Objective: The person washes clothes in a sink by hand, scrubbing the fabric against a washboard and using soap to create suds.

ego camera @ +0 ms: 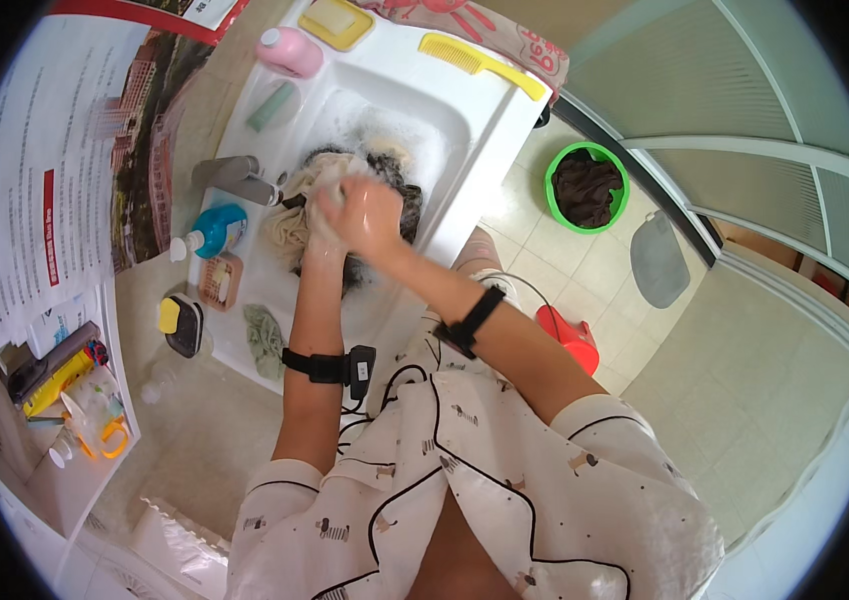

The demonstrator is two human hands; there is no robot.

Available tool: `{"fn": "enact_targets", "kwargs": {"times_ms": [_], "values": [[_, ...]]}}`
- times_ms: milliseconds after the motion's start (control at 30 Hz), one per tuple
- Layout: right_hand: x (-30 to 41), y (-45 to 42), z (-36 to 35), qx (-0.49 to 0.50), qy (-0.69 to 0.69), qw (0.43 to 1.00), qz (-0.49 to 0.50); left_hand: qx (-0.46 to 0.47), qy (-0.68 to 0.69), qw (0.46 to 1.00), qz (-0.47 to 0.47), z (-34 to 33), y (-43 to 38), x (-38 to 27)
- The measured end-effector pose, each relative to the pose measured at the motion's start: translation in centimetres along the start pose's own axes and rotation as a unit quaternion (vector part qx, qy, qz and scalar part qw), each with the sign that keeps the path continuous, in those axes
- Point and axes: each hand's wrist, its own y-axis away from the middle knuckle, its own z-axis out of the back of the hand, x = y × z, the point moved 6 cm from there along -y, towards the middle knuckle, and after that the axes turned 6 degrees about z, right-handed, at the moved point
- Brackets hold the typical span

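Note:
In the white washbasin (pixel 436 112), my left hand (pixel 325 217) and my right hand (pixel 368 214) are pressed together, both wet and sudsy. Between them is a bunched part of a cream cloth (pixel 291 229); motion blur hides the exact grip of the fingers. More of this cloth spreads to the left of my hands. Dark wet cloth (pixel 411 210) lies behind and to the right of them, partly under foam. White suds (pixel 364 112) cover the far part of the bowl. The grey faucet (pixel 233 178) stands at the basin's left side.
The basin's rim holds a pink bottle (pixel 291 52), a yellow soap dish (pixel 349 34), a yellow comb (pixel 481 64), a blue pump bottle (pixel 220 229), a soap box (pixel 220 281) and a green cloth (pixel 265 337). On the floor stand a green tub (pixel 550 191) with dark cloth and a red container (pixel 578 349).

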Motion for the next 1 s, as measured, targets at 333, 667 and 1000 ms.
{"fn": "enact_targets", "kwargs": {"times_ms": [333,667,1000], "values": [[-8.8,-4.4,1.3,0.1,-0.308,0.928,-0.182,-0.155,-0.187,0.953,-0.179,-4.8,4.3,-1.9],[-13.5,-4.3,2.4,0.032,-0.358,0.921,-0.148,-0.042,-0.217,0.946,-0.238,4.9,0.5,-8.2],[-16.6,-7.8,-6.6,0.099,0.038,0.979,-0.176,-0.406,-0.419,0.676,-0.45,1.3,-5.4,-7.5]]}}
